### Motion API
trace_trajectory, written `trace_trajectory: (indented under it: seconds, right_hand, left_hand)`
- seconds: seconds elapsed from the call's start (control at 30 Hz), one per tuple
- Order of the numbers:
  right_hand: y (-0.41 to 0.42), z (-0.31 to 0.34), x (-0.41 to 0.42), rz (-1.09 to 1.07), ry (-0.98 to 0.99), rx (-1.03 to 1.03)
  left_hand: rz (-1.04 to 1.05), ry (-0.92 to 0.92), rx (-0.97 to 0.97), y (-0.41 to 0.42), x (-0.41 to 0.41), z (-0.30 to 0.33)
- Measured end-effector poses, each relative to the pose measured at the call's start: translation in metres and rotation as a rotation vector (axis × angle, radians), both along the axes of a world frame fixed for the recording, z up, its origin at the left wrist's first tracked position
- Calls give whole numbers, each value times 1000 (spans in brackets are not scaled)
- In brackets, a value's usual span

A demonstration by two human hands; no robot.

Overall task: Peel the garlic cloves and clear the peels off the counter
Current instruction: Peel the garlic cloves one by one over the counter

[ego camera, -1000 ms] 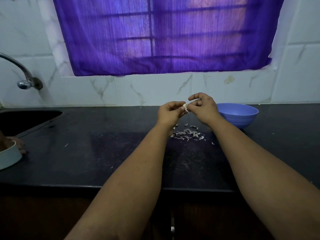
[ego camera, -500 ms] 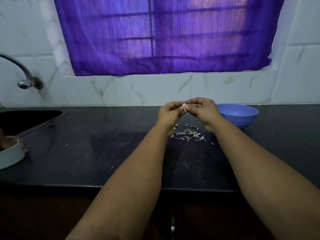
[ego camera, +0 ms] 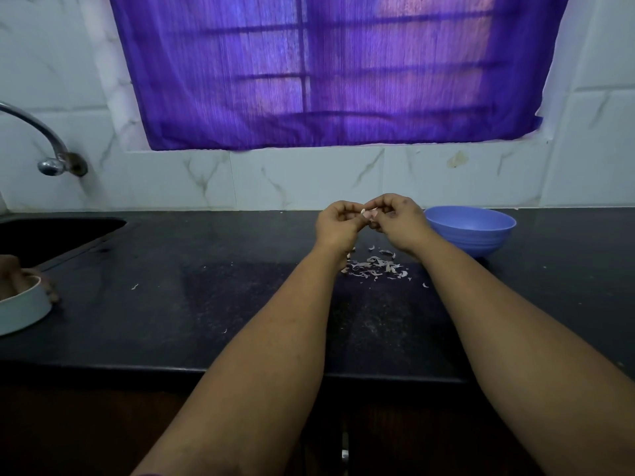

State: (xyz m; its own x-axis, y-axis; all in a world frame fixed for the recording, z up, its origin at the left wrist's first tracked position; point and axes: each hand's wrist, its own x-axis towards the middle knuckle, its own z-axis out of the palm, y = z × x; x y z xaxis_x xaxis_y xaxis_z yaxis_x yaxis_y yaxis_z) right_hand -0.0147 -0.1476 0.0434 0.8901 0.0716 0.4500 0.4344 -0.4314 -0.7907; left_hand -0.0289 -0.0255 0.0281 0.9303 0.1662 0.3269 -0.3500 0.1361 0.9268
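Observation:
My left hand [ego camera: 338,225] and my right hand [ego camera: 398,219] meet above the black counter [ego camera: 206,304], fingers curled. Between their fingertips they pinch a small pale garlic clove [ego camera: 367,213], mostly hidden by the fingers. Under the hands a loose pile of whitish garlic peels [ego camera: 374,267] lies on the counter, with a few stray flakes around it. A blue bowl [ego camera: 470,228] stands just right of my right hand; its contents cannot be seen.
A sink [ego camera: 51,235] is set in the counter at the left, with a tap [ego camera: 51,159] on the tiled wall. At the left edge another person's hand holds a pale round container [ego camera: 20,309]. A purple curtain [ego camera: 326,70] covers the window.
My hands have stayed at the same spot; the fingers of my right hand shifted slightly on the clove. Another person's hand at the left edge moved a little.

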Motion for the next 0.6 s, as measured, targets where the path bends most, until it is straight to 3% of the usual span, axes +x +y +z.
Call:
trace_trajectory:
  seconds: [0.27, 0.43, 0.6]
  right_hand:
    - [-2, -1, 2, -173, -83, -214]
    - [-22, 1, 0, -234, -13, -144]
    - [-19, 4, -3, -277, 49, -224]
  left_hand:
    - [146, -50, 138, 0, 5, -2]
    - [128, -34, 8, 7, 5, 0]
    - [94, -68, 115, 3, -1, -1]
